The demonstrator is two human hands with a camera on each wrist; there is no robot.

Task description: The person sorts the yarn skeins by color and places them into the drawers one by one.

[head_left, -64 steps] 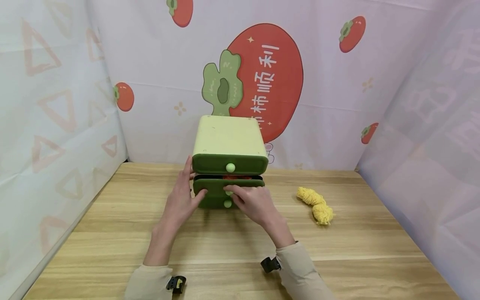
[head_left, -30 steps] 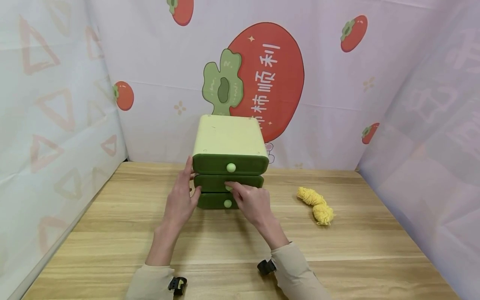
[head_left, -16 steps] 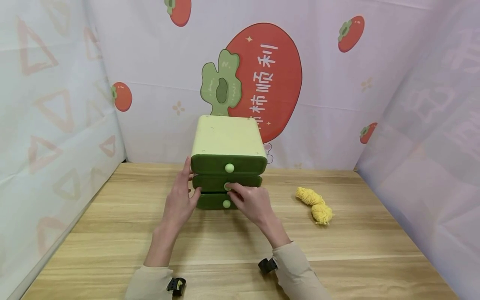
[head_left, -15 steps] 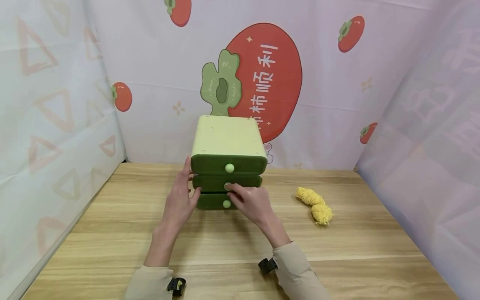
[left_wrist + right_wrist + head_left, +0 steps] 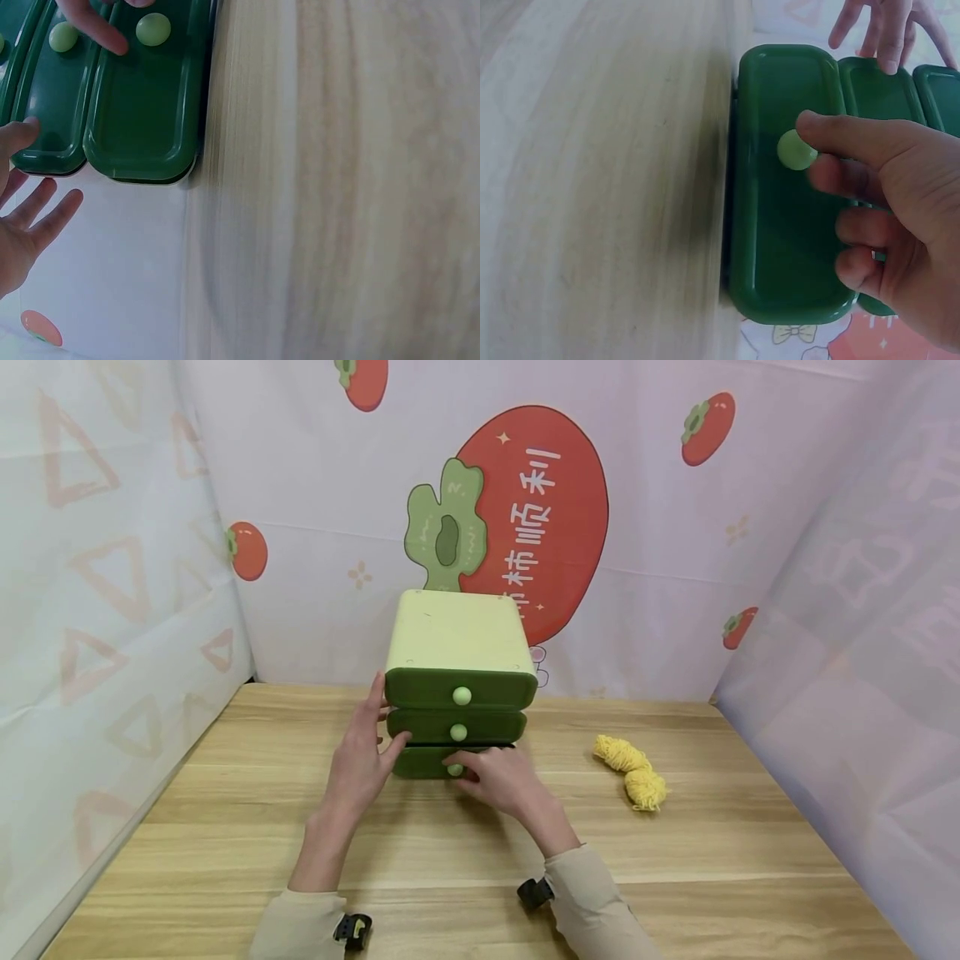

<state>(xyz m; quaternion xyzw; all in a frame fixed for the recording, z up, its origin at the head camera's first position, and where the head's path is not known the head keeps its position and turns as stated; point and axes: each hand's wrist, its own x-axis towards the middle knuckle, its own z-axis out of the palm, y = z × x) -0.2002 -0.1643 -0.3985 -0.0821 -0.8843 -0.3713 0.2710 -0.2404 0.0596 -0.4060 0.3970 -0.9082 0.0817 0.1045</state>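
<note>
A small cabinet (image 5: 461, 631) with a cream top and green drawer fronts stands on the table. My left hand (image 5: 360, 760) lies along its left side, fingers spread, the thumb in front of the middle drawer (image 5: 495, 727). My right hand (image 5: 506, 777) is at the bottom drawer (image 5: 420, 762), its fingertips straddling the upper part of the pale green knob (image 5: 795, 150). In the left wrist view, the knob's round face shows beside an outstretched finger (image 5: 109, 34); I cannot tell whether the fingers pinch it. A thin dark gap runs above the bottom drawer.
A twisted yellow yarn hank (image 5: 630, 772) lies on the wooden table (image 5: 712, 860), right of the cabinet. Printed cloth walls close off the back (image 5: 652, 527), left and right. The top drawer (image 5: 420, 688) has its own round knob.
The middle drawer has slid in from slightly pulled out, pushed by my right hand. That hand has then moved down from its knob to the bottom one. The left hand has stayed in place.
</note>
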